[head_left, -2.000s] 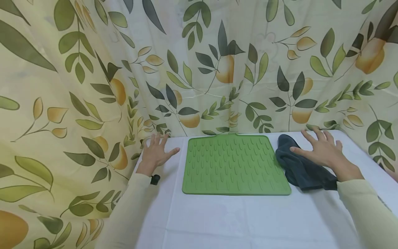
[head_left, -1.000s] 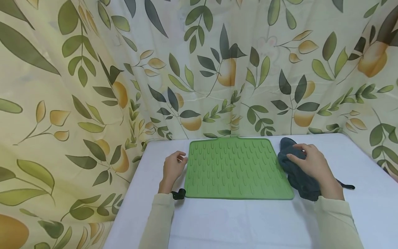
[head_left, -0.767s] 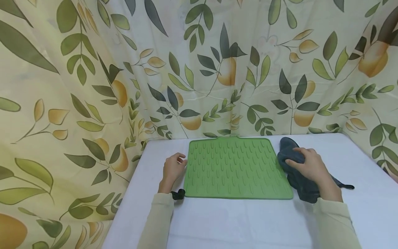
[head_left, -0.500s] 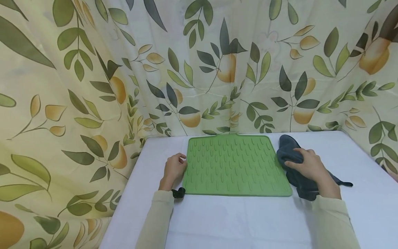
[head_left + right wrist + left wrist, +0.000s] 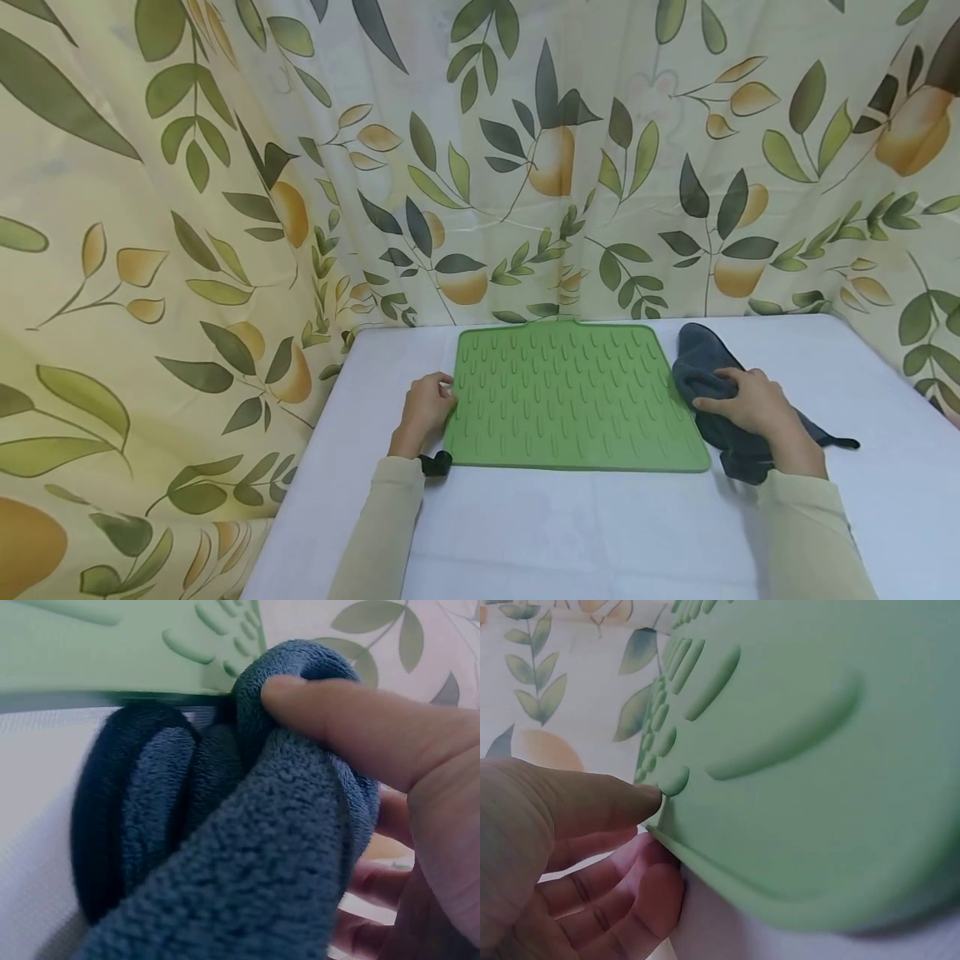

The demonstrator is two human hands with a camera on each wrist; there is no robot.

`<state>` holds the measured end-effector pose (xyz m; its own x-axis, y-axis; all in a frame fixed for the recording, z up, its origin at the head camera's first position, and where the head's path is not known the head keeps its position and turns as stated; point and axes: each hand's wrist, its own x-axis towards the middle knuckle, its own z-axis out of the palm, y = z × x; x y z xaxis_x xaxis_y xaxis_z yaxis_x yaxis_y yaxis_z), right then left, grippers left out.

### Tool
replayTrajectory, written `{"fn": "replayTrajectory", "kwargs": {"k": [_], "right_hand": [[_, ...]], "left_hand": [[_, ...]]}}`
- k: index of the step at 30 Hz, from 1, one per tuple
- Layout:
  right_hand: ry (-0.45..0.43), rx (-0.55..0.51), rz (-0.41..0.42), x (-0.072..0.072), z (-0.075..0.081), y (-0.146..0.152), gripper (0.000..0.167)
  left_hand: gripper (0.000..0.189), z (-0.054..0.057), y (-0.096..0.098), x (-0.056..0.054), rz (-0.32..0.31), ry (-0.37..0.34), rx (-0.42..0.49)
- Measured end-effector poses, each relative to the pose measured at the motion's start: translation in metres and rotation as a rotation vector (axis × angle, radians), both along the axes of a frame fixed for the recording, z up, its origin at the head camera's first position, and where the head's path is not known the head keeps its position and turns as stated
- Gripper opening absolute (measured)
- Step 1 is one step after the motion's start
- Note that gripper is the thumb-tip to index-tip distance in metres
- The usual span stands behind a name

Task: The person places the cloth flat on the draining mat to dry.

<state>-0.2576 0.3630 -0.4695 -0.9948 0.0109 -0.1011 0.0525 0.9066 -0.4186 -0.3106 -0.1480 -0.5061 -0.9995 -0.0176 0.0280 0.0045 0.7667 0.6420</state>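
Observation:
A green silicone mat [image 5: 570,400] with raised oval ridges lies on the white table. My left hand [image 5: 426,410] pinches its left edge; in the left wrist view the thumb [image 5: 607,802] is on top and the curled fingers are beneath the rim, which lifts slightly there. To the right of the mat is a crumpled dark blue terry cloth [image 5: 701,367]. My right hand [image 5: 761,412] grips this cloth, thumb [image 5: 330,712] pressed on a fold in the right wrist view and the other fingers behind it, partly hidden.
White cloth covers the table [image 5: 525,533]. A curtain [image 5: 480,167] printed with leaves and fruit hangs behind and to the left. A black strap [image 5: 435,463] is at the left wrist, and a thin dark strap [image 5: 840,442] sticks out near the right wrist.
Both hands were spread wide two seconds ago. The left has come in to the mat's left edge and pinched it; the right has come down and taken hold of the cloth.

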Motion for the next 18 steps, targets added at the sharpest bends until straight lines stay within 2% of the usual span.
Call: {"fn": "replayTrajectory", "kwargs": {"k": [6, 12, 18], "right_hand": [[0.018, 0.012, -0.009, -0.0018, -0.0020, 0.0007, 0.079], [0.079, 0.013, -0.036, -0.0020, -0.0025, 0.0032, 0.065], [0.149, 0.018, -0.068, 0.0008, -0.0022, 0.0049, 0.053]], "left_hand": [[0.043, 0.0020, -0.0003, 0.0008, 0.012, -0.007, -0.013], [0.034, 0.0022, 0.0005, 0.0005, 0.010, -0.009, -0.012], [0.034, 0.0021, -0.0006, 0.0003, -0.004, -0.021, -0.016]]}}
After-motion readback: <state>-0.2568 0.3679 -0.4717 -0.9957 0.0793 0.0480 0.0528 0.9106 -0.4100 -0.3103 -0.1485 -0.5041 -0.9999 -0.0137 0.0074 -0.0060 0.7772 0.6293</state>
